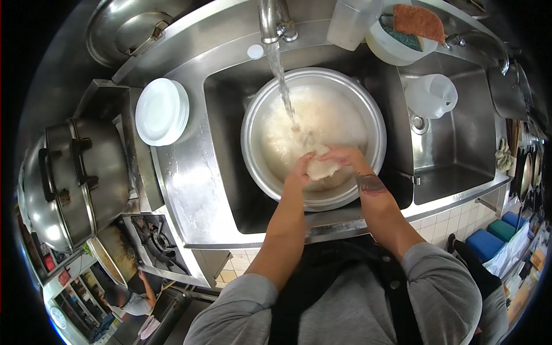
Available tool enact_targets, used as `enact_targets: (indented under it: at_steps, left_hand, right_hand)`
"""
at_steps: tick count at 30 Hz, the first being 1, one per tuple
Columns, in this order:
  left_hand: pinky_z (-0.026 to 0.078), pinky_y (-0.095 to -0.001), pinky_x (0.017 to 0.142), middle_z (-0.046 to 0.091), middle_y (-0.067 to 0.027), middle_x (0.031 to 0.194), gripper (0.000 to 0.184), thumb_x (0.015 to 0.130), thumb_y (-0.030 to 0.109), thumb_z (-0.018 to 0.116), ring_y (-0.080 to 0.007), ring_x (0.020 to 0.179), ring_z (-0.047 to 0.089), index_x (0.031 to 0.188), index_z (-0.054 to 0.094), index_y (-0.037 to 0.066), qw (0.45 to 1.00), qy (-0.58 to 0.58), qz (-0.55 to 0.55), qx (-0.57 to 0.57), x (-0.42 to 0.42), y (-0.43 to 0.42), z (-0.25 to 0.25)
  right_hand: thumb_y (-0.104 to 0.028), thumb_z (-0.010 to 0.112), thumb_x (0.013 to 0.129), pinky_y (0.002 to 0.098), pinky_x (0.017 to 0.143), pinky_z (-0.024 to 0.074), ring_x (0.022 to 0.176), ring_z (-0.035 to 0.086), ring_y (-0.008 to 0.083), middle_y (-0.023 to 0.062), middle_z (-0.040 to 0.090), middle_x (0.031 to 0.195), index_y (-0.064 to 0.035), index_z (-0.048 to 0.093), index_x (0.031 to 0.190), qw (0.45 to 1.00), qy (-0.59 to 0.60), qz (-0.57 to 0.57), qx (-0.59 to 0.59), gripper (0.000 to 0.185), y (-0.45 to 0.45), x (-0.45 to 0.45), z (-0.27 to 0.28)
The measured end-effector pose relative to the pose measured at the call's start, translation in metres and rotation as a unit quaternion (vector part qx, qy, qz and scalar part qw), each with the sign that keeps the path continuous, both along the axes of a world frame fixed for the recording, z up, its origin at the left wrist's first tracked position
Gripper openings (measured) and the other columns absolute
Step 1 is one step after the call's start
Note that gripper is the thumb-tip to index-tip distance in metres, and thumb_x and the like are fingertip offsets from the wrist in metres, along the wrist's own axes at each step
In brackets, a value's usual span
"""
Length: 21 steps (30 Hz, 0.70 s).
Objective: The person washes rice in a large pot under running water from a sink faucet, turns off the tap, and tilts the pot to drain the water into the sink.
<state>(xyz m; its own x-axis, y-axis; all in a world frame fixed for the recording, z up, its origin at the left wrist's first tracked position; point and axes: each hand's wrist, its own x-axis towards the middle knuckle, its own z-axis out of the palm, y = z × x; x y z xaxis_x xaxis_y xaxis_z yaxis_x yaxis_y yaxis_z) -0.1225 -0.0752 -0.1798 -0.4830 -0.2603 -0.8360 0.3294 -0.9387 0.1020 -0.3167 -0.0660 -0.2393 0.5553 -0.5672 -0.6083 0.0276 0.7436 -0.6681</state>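
A large round metal pot (378,123) stands in the left sink basin, holding cloudy, pale water. Water runs from the faucet (268,26) into its far left part. Over the near part of the pot, my left hand (303,168) and my right hand (340,155) are cupped together around a whitish, wet clump (322,168). The clump looks like rice grains, though single grains are hard to tell. Fingers of both hands curve round it from either side. Some fingertips are hidden behind it.
Stacked white plates (162,112) sit on the counter left of the sink. A translucent jug (431,96) lies in the right basin. Behind are a plastic pitcher (354,23) and a tub with sponges (397,49). Another person (135,296) stands at the lower left.
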Motion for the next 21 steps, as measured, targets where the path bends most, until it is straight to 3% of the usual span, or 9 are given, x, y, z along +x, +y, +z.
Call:
enact_targets:
  at_steps: [1,3,7,10,13,15,16,19,21]
  left_hand:
    - [0.052,-0.038,0.076,0.059,-0.0087,0.105,0.035,0.083,0.02,0.058,-0.0229,0.092,0.061,0.115,0.051,0.007,1.0,0.02,-0.006,-0.013,0.002,-0.008,0.011]
    - [0.053,-0.0341,0.071,0.059,-0.0103,0.103,0.033,0.083,0.014,0.057,-0.0219,0.088,0.061,0.114,0.052,0.004,0.994,-0.02,-0.07,-0.081,0.0,-0.025,0.016]
    - [0.053,-0.0337,0.063,0.059,-0.016,0.103,0.033,0.08,0.006,0.057,-0.0241,0.082,0.062,0.112,0.053,0.003,0.965,-0.111,-0.124,-0.202,-0.002,-0.053,0.011]
    - [0.051,-0.0355,0.069,0.059,-0.0152,0.102,0.032,0.078,0.006,0.057,-0.0252,0.087,0.061,0.11,0.054,0.0,0.956,-0.181,-0.062,-0.221,0.004,-0.061,-0.016]
    - [0.046,-0.0375,0.082,0.056,-0.015,0.108,0.034,0.078,0.009,0.056,-0.0265,0.096,0.057,0.111,0.054,-0.001,0.766,-0.493,-0.11,-0.399,0.015,-0.052,-0.054]
    - [0.04,-0.0355,0.09,0.051,-0.0166,0.118,0.042,0.078,0.012,0.057,-0.0274,0.105,0.052,0.118,0.049,-0.001,0.688,-0.594,-0.167,-0.382,0.026,-0.044,-0.053]
    - [0.037,-0.0346,0.094,0.048,-0.0174,0.122,0.046,0.078,0.013,0.058,-0.0279,0.109,0.049,0.121,0.047,-0.001,0.644,-0.64,-0.195,-0.371,0.029,-0.04,-0.052]
    - [0.032,-0.04,0.098,0.039,-0.0149,0.134,0.055,0.08,0.025,0.059,-0.026,0.118,0.042,0.129,0.041,0.007,0.879,-0.416,0.03,-0.23,0.047,-0.026,-0.111]
    - [0.028,-0.0456,0.099,0.038,-0.0118,0.136,0.058,0.081,0.033,0.058,-0.0247,0.122,0.037,0.131,0.04,0.011,0.929,-0.337,0.07,-0.135,0.034,-0.015,-0.1]
  right_hand:
    - [-0.016,0.067,0.075,0.0297,0.073,0.0484,0.097,0.055,0.0169,0.0105,0.055,0.111,-0.0004,0.052,0.116,0.999,-0.025,-0.006,-0.029,0.046,-0.005,-0.001,0.017]
    - [-0.011,0.071,0.071,0.0289,0.073,0.0487,0.096,0.056,0.0176,0.0107,0.057,0.107,0.0006,0.055,0.113,0.998,0.037,-0.043,0.007,0.046,-0.025,0.01,0.065]
    - [-0.023,0.071,0.072,0.0338,0.075,0.0486,0.093,0.059,0.0231,0.0151,0.062,0.098,0.0023,0.058,0.107,0.965,0.241,0.002,-0.108,0.045,-0.051,0.014,0.073]
    - [-0.031,0.067,0.075,0.0374,0.078,0.0474,0.091,0.059,0.0297,0.0201,0.061,0.095,0.0037,0.059,0.102,0.896,0.409,-0.013,-0.175,0.045,-0.062,0.019,0.065]
    - [-0.034,0.063,0.077,0.04,0.084,0.0444,0.097,0.056,0.0349,0.0241,0.057,0.104,0.0033,0.057,0.104,0.814,0.546,-0.047,-0.19,0.047,-0.064,0.016,0.047]
    - [-0.034,0.063,0.077,0.0406,0.088,0.0422,0.102,0.053,0.0366,0.0248,0.054,0.111,0.0019,0.056,0.107,0.752,0.6,-0.082,-0.259,0.047,-0.053,-0.006,0.023]
    - [-0.033,0.063,0.076,0.0409,0.09,0.0401,0.106,0.05,0.0359,0.0233,0.052,0.116,0.0013,0.053,0.112,0.757,0.586,-0.099,-0.271,0.05,-0.045,-0.017,0.01]
    - [-0.027,0.065,0.075,0.0404,0.095,0.0373,0.112,0.047,0.033,0.0201,0.049,0.123,-0.0008,0.049,0.121,0.77,0.555,-0.154,-0.274,0.056,-0.03,-0.026,-0.007]
    - [-0.02,0.064,0.078,0.038,0.092,0.0401,0.108,0.051,0.0302,0.0193,0.052,0.119,-0.0025,0.048,0.122,0.779,0.549,-0.194,-0.233,0.05,-0.019,-0.001,-0.005]
